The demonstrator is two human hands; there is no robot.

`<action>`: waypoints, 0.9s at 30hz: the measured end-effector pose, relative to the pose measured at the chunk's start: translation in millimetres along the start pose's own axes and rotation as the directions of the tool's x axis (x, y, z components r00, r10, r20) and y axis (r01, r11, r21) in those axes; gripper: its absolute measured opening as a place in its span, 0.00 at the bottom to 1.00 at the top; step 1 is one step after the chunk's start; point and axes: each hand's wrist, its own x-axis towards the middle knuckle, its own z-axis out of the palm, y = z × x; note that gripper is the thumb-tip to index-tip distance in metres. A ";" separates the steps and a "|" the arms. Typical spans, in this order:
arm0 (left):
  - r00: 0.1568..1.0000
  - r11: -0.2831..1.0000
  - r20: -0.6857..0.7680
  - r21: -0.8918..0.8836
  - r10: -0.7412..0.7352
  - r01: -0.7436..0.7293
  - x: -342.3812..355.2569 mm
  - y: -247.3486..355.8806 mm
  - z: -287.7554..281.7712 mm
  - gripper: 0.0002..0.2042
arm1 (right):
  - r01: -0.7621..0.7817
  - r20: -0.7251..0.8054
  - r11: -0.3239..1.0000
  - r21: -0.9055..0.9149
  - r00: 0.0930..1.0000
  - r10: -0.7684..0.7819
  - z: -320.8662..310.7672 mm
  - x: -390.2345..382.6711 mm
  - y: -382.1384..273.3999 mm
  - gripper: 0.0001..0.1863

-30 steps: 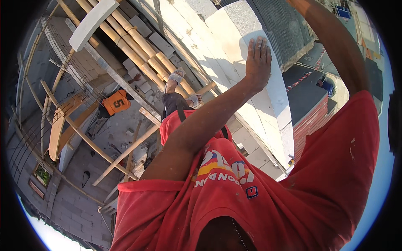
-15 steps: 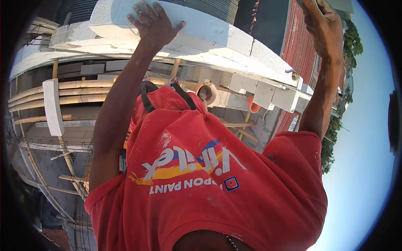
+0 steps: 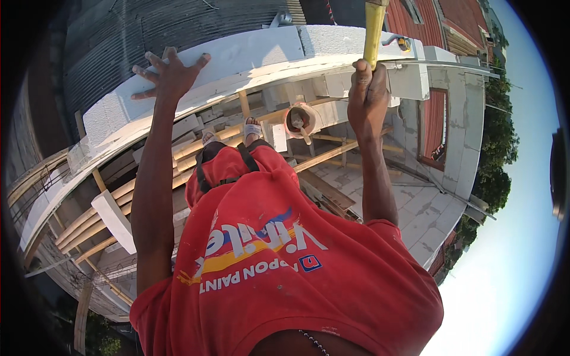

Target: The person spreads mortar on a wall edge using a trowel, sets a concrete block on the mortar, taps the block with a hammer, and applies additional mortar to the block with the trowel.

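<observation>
My left hand lies with fingers spread on top of a long white lightweight wall block. It holds nothing. My right hand is wrapped round the yellow handle of a tool, held upright in front of the wall. The tool's head is cut off by the upper edge, so its kind cannot be told. Another white block adjoins the first on the right, with a joint line between them.
A small yellow and black tool rests on the wall's right part. Below, my sandalled feet stand by bamboo poles, near a bucket with a handled tool inside. A loose white block leans at left. Corrugated roofing lies beyond the wall.
My right hand has come down and inward from the upper right, bringing the yellow handle into view. The view has shifted, showing more floor and bucket. My left hand stays spread on the block.
</observation>
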 end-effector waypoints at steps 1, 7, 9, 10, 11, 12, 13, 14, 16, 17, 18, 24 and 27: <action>1.000 1.000 0.012 -0.009 0.000 0.000 1.4 5.0 -2.2 0.54 | -0.016 0.092 0.998 -0.064 0.996 0.022 23.8 -17.3 15.6 0.18; 1.000 1.000 0.013 -0.024 -0.004 0.005 -0.1 -2.0 -2.9 0.56 | -0.009 0.245 0.997 -0.082 0.969 0.029 78.6 -50.3 43.0 0.17; 1.000 1.000 0.000 -0.008 0.012 -0.012 7.6 1.6 -4.4 0.57 | 0.047 0.094 0.995 -0.083 0.995 -0.039 87.0 -58.4 33.7 0.17; 1.000 1.000 0.014 -0.016 -0.009 0.009 6.8 1.7 -4.5 0.58 | 0.000 0.142 0.999 -0.047 0.990 0.007 93.8 -65.7 27.1 0.17; 0.999 1.000 0.042 -0.020 -0.015 0.016 4.1 4.4 -1.8 0.59 | -0.066 0.187 0.998 -0.024 0.980 0.069 96.6 -76.9 25.4 0.16; 0.999 0.999 0.050 -0.032 -0.018 0.020 3.2 4.8 -3.8 0.61 | -0.052 0.316 0.997 -0.048 0.947 0.065 103.9 -76.0 29.1 0.16; 0.999 1.000 0.047 -0.011 0.010 -0.010 1.2 5.6 -5.2 0.61 | -0.079 0.293 0.996 -0.040 0.952 0.088 104.4 -79.4 32.4 0.16; 0.999 1.000 0.052 -0.023 -0.005 0.006 0.0 1.4 -6.0 0.61 | -0.094 0.307 0.995 -0.015 0.947 0.094 99.3 -73.4 24.0 0.17; 0.997 1.000 0.069 -0.018 -0.018 0.020 -3.3 5.3 -7.6 0.61 | -0.107 0.225 0.993 0.050 0.970 0.093 87.1 -71.4 10.0 0.18; 0.999 1.000 0.054 -0.005 0.001 -0.001 1.1 7.0 -9.2 0.61 | -0.116 0.202 0.991 0.063 0.974 0.101 95.9 -75.4 9.6 0.18; 0.999 1.000 0.025 -0.015 -0.024 0.025 1.9 7.5 -4.2 0.60 | -0.144 0.197 0.986 0.084 0.972 0.125 106.9 -87.3 11.7 0.18; 0.998 0.998 0.026 -0.029 -0.055 0.056 -0.5 11.4 -8.7 0.57 | -0.287 0.366 0.952 0.107 0.902 0.231 108.5 -91.4 8.2 0.21; 1.000 0.997 0.027 0.080 -0.001 -0.002 0.2 11.7 -8.5 0.55 | -0.321 0.404 0.939 0.122 0.880 0.248 99.6 -86.4 1.5 0.20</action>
